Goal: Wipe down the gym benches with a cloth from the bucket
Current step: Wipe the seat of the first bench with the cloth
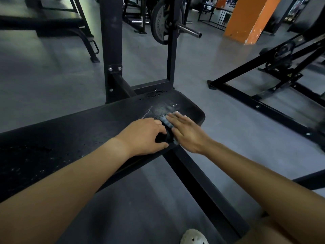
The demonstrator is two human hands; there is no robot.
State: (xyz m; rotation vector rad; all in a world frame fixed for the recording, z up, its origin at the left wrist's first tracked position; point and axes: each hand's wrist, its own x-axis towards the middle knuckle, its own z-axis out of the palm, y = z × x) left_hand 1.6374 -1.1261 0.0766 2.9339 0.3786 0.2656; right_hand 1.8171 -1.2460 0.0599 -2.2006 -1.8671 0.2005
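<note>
Left grip: my left hand [146, 134] has its fingers curled, with the thumb underneath. As far as I can tell it pinches the near end of the cloth [168, 122].
Right grip: my right hand [188, 132] lies flat on the cloth with straight fingers. It presses and grasps nothing.
Cloth: it is a pale, striped cloth, bunched between the two hands. It rests on the bench [88, 131] near the right end, close to the near edge.
Wet patch [161, 110]: a smear and droplets sit just beyond the cloth, toward the bench's far right corner. More droplets speckle the left part of the pad.
Step in hand: I judge this to be mid-wipe on this bench, working its right end.
Next move: I think the cloth should be pushed flat through the wet patch to the end edge, keeping pressure even. The speckled left part comes after that.
Bucket: not in view.
Writing: the plate [159, 23] behind the bench carries raised letters along its rim. I read "TECHNO" and cannot make out the rest.
Sticker [289, 75]: a yellow warning label on the machine [274, 67] at the right, too small to read.
</note>
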